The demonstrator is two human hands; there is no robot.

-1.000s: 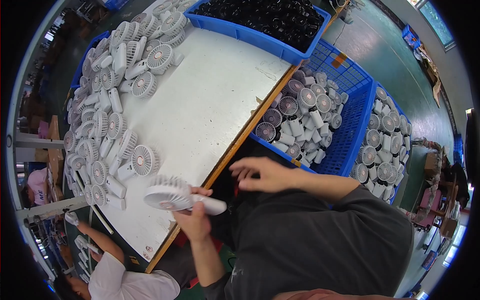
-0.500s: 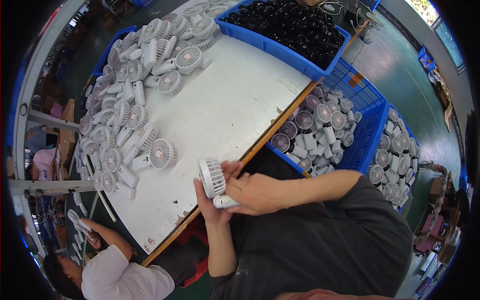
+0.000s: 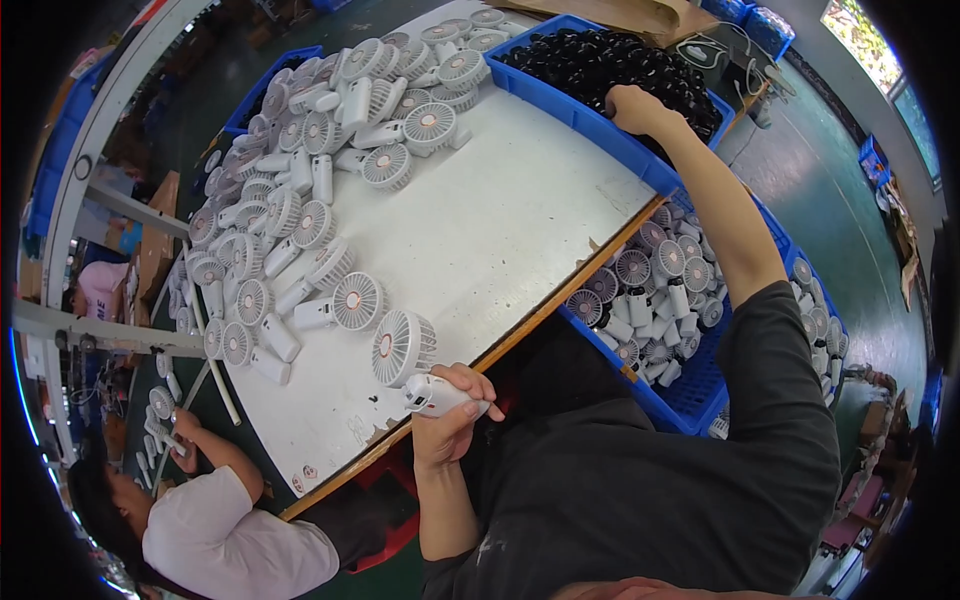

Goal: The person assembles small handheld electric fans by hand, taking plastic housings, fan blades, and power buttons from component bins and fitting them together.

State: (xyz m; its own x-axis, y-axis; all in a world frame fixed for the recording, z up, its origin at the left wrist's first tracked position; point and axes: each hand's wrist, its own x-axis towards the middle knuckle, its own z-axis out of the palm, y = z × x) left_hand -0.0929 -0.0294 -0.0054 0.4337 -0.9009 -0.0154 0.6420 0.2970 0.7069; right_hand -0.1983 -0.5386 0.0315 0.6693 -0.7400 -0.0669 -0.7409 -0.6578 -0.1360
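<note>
A white handheld fan (image 3: 402,346) with a round slatted head is in my left hand (image 3: 452,425), whose fingers wrap round its handle at the table's front edge. Its head tilts up over the white tabletop (image 3: 490,220). Far to the right, my right hand (image 3: 640,108) reaches into a blue bin (image 3: 585,118) heaped with small black parts (image 3: 600,58). Its fingers are curled down among the parts, and whatever they pinch is hidden.
Many similar white fans (image 3: 320,130) lie piled along the table's left side. Beneath its right edge stand blue crates (image 3: 700,395) with more fans. At the lower left a co-worker in a white shirt (image 3: 240,535) handles another fan.
My right hand has left the fan and stretched out to the bin of black parts. The fan has turned in my left hand, its head now leaning away over the table.
</note>
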